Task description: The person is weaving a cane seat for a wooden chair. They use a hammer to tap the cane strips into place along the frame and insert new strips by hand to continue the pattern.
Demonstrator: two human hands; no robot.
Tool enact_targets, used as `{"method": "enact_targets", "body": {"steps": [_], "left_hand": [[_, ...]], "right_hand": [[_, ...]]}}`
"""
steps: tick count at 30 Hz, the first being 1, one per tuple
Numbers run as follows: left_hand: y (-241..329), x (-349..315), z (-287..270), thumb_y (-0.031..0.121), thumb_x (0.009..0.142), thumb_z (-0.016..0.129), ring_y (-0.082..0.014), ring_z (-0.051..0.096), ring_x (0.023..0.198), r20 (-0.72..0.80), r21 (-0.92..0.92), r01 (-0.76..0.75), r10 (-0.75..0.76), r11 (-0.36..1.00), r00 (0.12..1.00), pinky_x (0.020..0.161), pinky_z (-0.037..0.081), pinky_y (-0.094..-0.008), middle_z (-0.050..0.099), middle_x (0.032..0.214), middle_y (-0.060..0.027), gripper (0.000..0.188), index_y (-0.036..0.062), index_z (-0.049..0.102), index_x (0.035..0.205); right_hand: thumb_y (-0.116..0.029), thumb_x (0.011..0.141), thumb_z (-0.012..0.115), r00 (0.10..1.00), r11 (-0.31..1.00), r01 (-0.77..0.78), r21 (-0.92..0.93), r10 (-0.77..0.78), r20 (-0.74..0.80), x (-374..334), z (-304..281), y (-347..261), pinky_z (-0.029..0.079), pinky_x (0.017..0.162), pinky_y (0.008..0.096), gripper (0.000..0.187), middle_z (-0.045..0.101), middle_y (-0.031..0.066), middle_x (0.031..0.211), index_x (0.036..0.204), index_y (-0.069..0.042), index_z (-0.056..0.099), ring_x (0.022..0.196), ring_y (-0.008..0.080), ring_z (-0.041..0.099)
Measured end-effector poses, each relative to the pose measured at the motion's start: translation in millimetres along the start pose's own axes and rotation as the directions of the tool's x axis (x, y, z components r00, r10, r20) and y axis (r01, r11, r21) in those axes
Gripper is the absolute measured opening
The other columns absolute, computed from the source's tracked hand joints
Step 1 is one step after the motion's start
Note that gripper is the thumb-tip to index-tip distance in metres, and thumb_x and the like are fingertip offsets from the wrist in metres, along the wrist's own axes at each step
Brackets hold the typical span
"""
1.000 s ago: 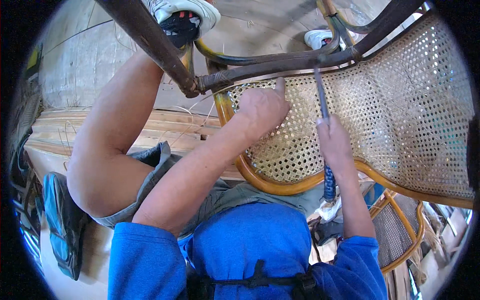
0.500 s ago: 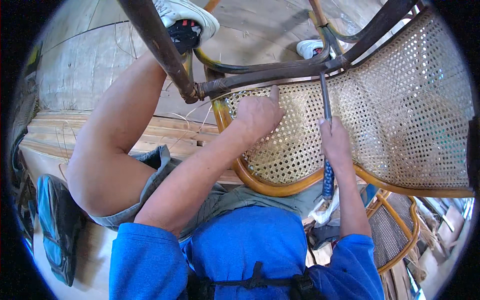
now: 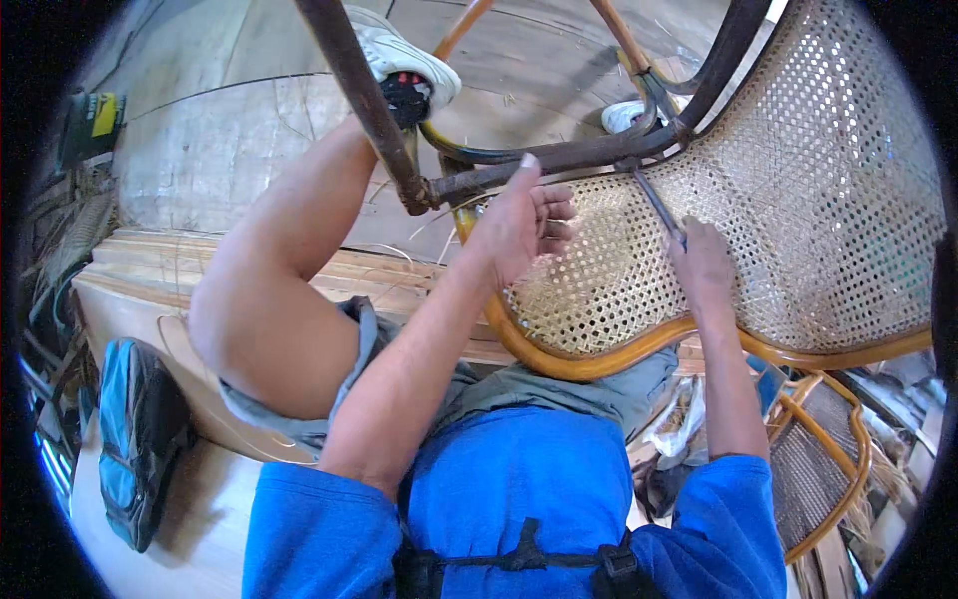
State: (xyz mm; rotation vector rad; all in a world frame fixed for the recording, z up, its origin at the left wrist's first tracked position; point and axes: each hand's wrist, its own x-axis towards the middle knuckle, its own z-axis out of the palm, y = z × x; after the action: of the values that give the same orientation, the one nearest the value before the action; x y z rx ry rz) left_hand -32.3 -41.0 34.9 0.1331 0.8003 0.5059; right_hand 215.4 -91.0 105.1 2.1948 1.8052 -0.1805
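Note:
A woven cane panel (image 3: 599, 290) in a bent rattan frame (image 3: 569, 367) lies across my lap, with a dark pole (image 3: 489, 181) along its far edge. My right hand (image 3: 703, 262) is closed round a hammer (image 3: 654, 201). Its thin metal shaft slants up and left, and the small head is at the dark pole. The hammer's grip is hidden by my hand and arm. Over the panel's left part, close to the same pole, my left hand (image 3: 524, 225) is open, thumb raised and fingers loosely bent, with nothing visible in it.
Another dark pole (image 3: 364, 100) slants past my bare leg (image 3: 289, 245). Wooden planks (image 3: 190, 262) lie beside me, and a blue and black bag (image 3: 130, 449) is at the left. A second caned rattan piece (image 3: 810, 469) leans at the lower right amid scraps.
My left hand has turned from pointing a finger at the panel's edge to an open hand with the thumb up. The hammer has tilted, my right hand shifting right. The view has moved too.

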Motion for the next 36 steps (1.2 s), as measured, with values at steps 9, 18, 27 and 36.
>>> {"method": "enact_targets", "body": {"steps": [9, 18, 27, 36], "left_hand": [[-38, -50, 24, 0.035, 0.091, 0.048, -0.0304, 0.054, 0.112, 0.214, -0.258, -0.072, 0.130, 0.963, 0.968, 0.093, 0.045, -0.0401, 0.055, 0.119, -0.0154, 0.050, -0.0012, 0.044, 0.126], [-58, -63, 32, -0.001, 0.086, 0.048, -0.0251, 0.061, 0.101, 0.082, 0.205, -0.151, 0.137, 0.967, 0.987, 0.074, 0.054, -0.0289, 0.056, 0.118, -0.0100, 0.037, 0.0035, 0.047, 0.123], [-78, -59, 44, 0.060, 0.088, 0.043, -0.0311, 0.050, 0.117, 0.401, -0.190, 0.189, -0.099, 0.963, 0.911, 0.094, 0.041, -0.0438, 0.052, 0.126, -0.0137, 0.069, 0.0035, 0.046, 0.127], [-89, -72, 70, 0.072, 0.086, 0.023, -0.0282, 0.048, 0.114, 0.261, -0.226, 0.066, -0.005, 0.972, 0.965, 0.100, 0.036, -0.0402, 0.050, 0.127, -0.0154, 0.087, -0.0007, 0.043, 0.128]], "right_hand": [[-0.005, 0.086, 0.058, 0.928, 0.603, 0.183, 0.776, 0.154, -0.338, -64, -21, -20, 0.047, 0.070, 0.0296, 0.015, 0.062, 0.0099, 0.086, 0.100, -0.001, 0.061, 0.076, 0.0170, 0.059], [-0.012, 0.090, 0.057, 0.668, 0.226, -0.402, 0.887, 0.735, 0.116, -217, 33, 77, 0.046, 0.069, 0.0233, 0.018, 0.062, 0.0023, 0.084, 0.101, 0.001, 0.063, 0.074, 0.0080, 0.055], [-0.008, 0.087, 0.051, 0.729, 0.280, -0.433, 0.857, 0.667, 0.151, -271, 96, 34, 0.046, 0.079, 0.0292, 0.018, 0.063, 0.0096, 0.089, 0.098, 0.003, 0.062, 0.086, 0.0159, 0.058], [-0.003, 0.081, 0.063, 0.962, 0.354, 0.009, 0.935, 0.254, -0.105, -138, 12, -77, 0.049, 0.073, 0.0297, 0.020, 0.064, 0.0114, 0.088, 0.100, -0.001, 0.058, 0.081, 0.0183, 0.063]]}}
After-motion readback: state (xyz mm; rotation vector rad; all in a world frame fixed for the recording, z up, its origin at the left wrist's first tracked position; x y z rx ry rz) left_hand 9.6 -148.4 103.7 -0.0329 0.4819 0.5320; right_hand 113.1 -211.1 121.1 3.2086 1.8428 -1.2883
